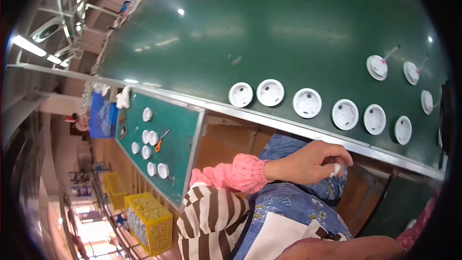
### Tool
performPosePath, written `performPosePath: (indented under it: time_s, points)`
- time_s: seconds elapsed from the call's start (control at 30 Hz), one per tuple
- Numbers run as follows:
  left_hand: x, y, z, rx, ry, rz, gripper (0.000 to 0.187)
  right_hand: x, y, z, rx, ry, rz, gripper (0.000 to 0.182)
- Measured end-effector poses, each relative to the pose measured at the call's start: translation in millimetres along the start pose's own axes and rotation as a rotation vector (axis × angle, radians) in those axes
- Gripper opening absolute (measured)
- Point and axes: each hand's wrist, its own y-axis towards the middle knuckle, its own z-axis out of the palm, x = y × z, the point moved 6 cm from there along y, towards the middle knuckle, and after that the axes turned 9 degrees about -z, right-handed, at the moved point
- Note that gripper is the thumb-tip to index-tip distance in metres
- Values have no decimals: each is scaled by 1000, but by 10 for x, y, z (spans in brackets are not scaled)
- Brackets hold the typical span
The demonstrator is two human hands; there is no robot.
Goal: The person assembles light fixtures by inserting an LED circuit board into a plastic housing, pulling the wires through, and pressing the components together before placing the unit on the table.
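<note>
My left hand (313,162), in a pink sleeve dotted with small spots, reaches from the left across the lap, over blue patterned cloth (288,204). Its fingers are curled, and a small white piece (335,169) shows at the thumb; I cannot tell whether it is held or worn. Just beyond the hand, several white round plastic dishes, such as this one (345,114), stand in a row along the near edge of the green worktop (269,29). At the bottom edge lies my right forearm (346,249), its fingers hidden.
At the right stand more white dishes (377,67) with thin sticks. A lower green side table (178,144) carries white round pieces (147,114) and orange-handled scissors (160,142). A full yellow crate (161,231) and blue bin (102,115) stand at left. A metal edge (298,127) borders the worktop.
</note>
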Motion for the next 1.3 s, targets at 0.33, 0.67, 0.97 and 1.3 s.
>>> performPosePath:
  time_s: [0.33, 0.67, 0.97, 1.3]
  points:
    - [180, -123, 131, 19, 44, 11, 33, 3354, -1252, 2113, 381, 669, -333, 34]
    - [287, -373, -243, -131, -71, 19, 30, 3565, -1197, 3122, 449, 571, -231, 45]
    - [-70, -28, -839, -915, 101, 651, 35, 3972, -1185, 2455, 489, 1074, -98, 52]
    - [1, 37, -937, -936, 36, 597, 36, 3765, -747, 2486, 397, 1393, 114, 50]
